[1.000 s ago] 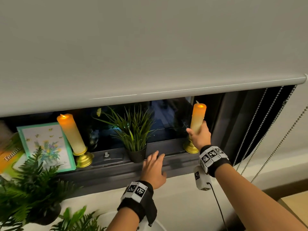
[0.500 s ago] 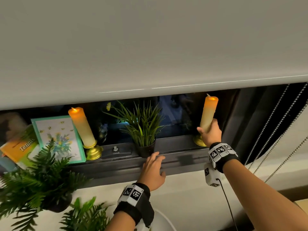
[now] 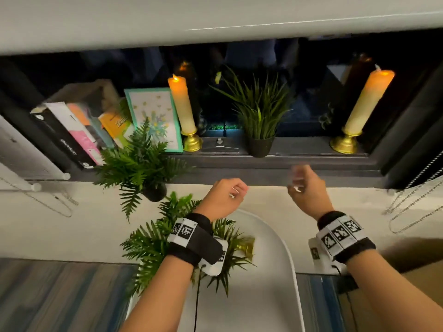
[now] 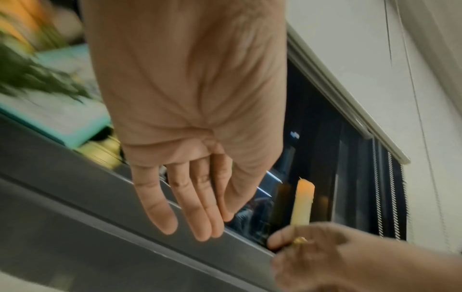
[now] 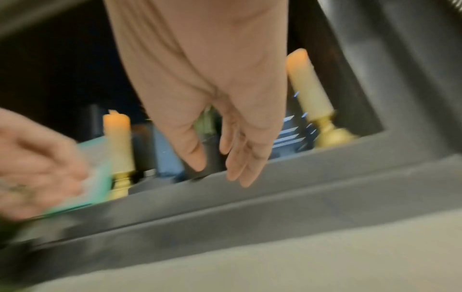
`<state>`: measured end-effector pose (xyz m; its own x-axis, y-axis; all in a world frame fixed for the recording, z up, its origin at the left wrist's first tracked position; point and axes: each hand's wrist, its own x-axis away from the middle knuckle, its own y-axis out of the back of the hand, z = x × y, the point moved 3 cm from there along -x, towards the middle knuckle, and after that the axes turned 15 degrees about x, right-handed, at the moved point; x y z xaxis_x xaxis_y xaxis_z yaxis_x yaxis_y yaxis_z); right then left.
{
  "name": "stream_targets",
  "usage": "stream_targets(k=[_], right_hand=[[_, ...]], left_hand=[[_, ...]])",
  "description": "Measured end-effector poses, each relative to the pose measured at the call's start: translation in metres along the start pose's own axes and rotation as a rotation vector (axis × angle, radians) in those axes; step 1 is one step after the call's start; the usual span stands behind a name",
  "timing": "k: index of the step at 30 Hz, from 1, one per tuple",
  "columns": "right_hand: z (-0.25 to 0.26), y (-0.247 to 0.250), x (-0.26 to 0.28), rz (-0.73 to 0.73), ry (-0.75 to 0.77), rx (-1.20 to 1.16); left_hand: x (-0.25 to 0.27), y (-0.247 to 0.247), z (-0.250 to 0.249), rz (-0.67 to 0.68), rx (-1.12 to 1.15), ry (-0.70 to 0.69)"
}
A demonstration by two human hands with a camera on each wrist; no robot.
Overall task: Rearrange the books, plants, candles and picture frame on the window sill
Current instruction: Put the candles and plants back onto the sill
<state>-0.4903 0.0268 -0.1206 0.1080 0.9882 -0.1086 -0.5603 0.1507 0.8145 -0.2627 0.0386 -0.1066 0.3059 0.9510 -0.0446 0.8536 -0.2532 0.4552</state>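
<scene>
Both hands hung in front of the window sill (image 3: pixel 287 161), holding nothing: the left hand (image 3: pixel 221 196) and right hand (image 3: pixel 305 190) had loose, relaxed fingers. On the sill stood the books (image 3: pixel 72 133), picture frame (image 3: pixel 153 113), left candle (image 3: pixel 183 106), grass plant (image 3: pixel 260 113) and right candle (image 3: pixel 364 104). A fern (image 3: pixel 141 161) stood by the frame.

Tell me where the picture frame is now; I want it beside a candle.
In the head view the picture frame leans left of centre on the sill, between the books and the left candle.
</scene>
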Motion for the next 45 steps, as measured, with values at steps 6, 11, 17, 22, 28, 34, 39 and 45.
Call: stream_targets(k=[6,11,17,22,28,34,39,45], right_hand=[[0.042,-0.088,0.048,0.454,0.221,0.069],[0.031,-0.141,0.07,0.652,0.216,0.336],[0.022,-0.174,0.084,0.695,0.248,0.483],[0.009,-0.183,0.093,0.721,0.244,0.632],[-0.013,-0.165,0.095,0.73,0.098,0.48],[-0.006,-0.12,0.066,0.777,0.006,0.066],[-0.004,-0.079,0.059,0.708,0.018,-0.021],[0.014,-0.049,0.061,0.576,0.198,-0.157]], left_hand=[[0.065,0.046,0.023,-0.222,0.074,0.061],[0.107,0.057,0.043,-0.225,-0.017,0.173],[0.125,0.048,0.071,-0.161,-0.107,0.314],[0.12,0.041,0.078,-0.074,-0.123,0.313],[0.105,0.046,0.084,0.003,-0.121,0.317],[0.091,0.05,0.091,0.072,-0.102,0.32],[0.079,0.051,0.089,0.124,-0.113,0.276],[0.057,0.055,0.039,-0.046,0.102,0.092]])
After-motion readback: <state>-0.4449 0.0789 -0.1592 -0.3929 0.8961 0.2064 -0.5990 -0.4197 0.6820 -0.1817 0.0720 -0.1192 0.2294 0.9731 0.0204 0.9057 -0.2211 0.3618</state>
